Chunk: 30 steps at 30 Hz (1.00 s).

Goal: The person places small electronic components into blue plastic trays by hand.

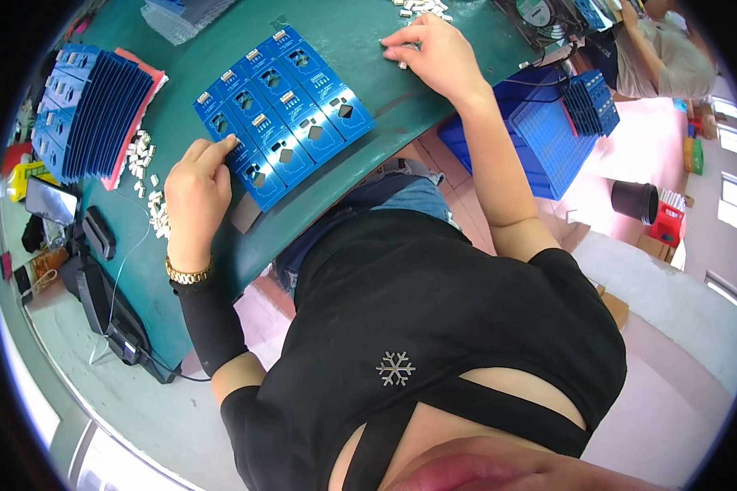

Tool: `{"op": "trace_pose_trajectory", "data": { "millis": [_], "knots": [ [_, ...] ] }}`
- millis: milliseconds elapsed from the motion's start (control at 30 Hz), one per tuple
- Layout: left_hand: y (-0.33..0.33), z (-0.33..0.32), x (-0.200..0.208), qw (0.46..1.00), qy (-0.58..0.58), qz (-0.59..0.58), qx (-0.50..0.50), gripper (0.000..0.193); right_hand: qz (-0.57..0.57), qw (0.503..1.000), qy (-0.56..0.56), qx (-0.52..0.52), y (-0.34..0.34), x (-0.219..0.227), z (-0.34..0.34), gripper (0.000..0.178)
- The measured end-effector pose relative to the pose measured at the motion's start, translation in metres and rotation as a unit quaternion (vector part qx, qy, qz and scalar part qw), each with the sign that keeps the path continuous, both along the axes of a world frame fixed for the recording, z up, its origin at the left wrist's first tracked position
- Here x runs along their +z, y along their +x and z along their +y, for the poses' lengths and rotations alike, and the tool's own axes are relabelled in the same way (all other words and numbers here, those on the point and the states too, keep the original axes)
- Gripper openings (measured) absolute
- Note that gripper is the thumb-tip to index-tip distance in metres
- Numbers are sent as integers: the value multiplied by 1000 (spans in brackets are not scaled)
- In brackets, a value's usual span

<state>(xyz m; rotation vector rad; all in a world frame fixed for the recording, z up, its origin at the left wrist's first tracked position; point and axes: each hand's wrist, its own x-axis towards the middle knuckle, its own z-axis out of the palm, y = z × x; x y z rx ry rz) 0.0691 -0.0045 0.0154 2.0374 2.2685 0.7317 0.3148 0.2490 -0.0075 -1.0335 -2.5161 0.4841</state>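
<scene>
- The black top (458, 303), with a snowflake mark, is nearest, by the near edge of the green worktop (401, 114).
- A gold watch (188, 271) circles the left wrist, above a black sleeve (209, 323).
- The blue panel (278, 124) lies flat near the near edge, set aslant; it has dark cut-outs and carries several white connectors (259, 120).
- The left hand (196, 190) is at the panel's left side, its fingertips touching a connector there. Its grip has thumb and forefinger close together; I cannot tell whether they clamp the piece.
- The right hand (446, 59) hovers beyond the panel's right side, near a heap of loose connectors (422, 9) at the far edge. Thumb and fingers draw near each other, but I cannot tell whether this grip holds a piece.
- Black devices (110, 315) and a phone (51, 200) sit along the left edge.
- More loose pieces (141, 154) lie between the panel and a stack of blue boards (90, 114) on pink foam (116, 174), toward the far left corner.
- Past the right edge stand a blue crate (540, 159) and, farther off, a co-worker (663, 61).
</scene>
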Motion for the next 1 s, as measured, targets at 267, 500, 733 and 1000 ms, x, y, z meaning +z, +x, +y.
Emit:
{"op": "trace_pose_trajectory", "data": {
  "millis": [267, 500, 733, 1000],
  "knots": [
    [-10, -1, -9, 997, 15, -80, 1, 29, 266, 947, -83, 157, -32, -1, -14, 12],
    [-9, -1, -11, 996, 4, -91, 4, 32, 192, 939, -13, 286, -58, -1, -19, 18],
    [-9, -3, -12, 996, -1, -93, 8, 34, 140, 949, -52, 278, -61, -8, -20, 12],
    [-11, -1, -14, 995, -4, -96, 3, 36, 161, 932, -72, 317, -64, -12, -17, 11]
  ]
}}
